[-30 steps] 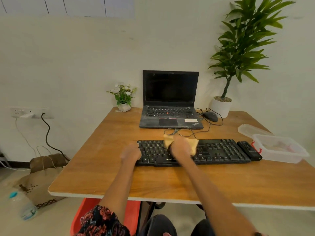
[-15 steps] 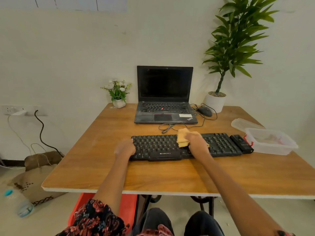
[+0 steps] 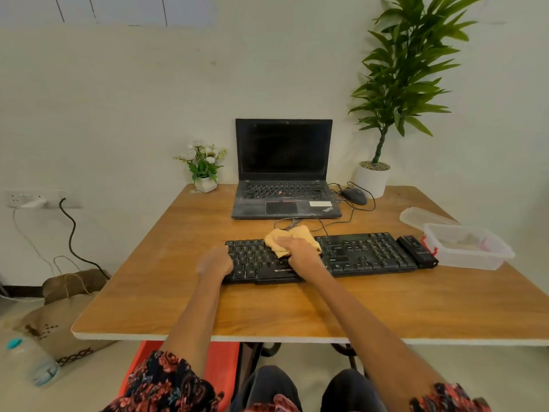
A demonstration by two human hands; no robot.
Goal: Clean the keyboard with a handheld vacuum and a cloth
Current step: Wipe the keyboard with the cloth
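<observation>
we see one black keyboard (image 3: 320, 258) lying across the middle of a wooden table (image 3: 297, 310), in front of one open laptop (image 3: 285, 173). our right hand (image 3: 300, 249) presses one yellow cloth (image 3: 285, 237) onto the keys at the upper middle of the board, fingers laid over the bunched fabric; whether they are curled into it or flat we cannot tell. our left hand (image 3: 215, 263) rests at the keyboard's left end, bracing it, and how its fingers lie is likewise not clear (the hand is blurred).

we judge the task to be in its wiping stage. the cloth sits over the centre-left keys, and the number pad and right-hand block lie uncovered, so that side may remain to be wiped. one small black device (image 3: 417, 251) lies just beside the keyboard's right edge; it may be the handheld vacuum, though we cannot confirm this, nor whether vacuuming is already done.

counted elsewhere on the table: one clear plastic box (image 3: 469, 248) with its one lid (image 3: 421, 217) beside it, one mouse (image 3: 353, 196) with a cable, one small flower pot (image 3: 205, 169), one tall potted plant (image 3: 398, 84). on the floor to the left: two bags (image 3: 59, 316) and one bottle (image 3: 29, 364).
</observation>
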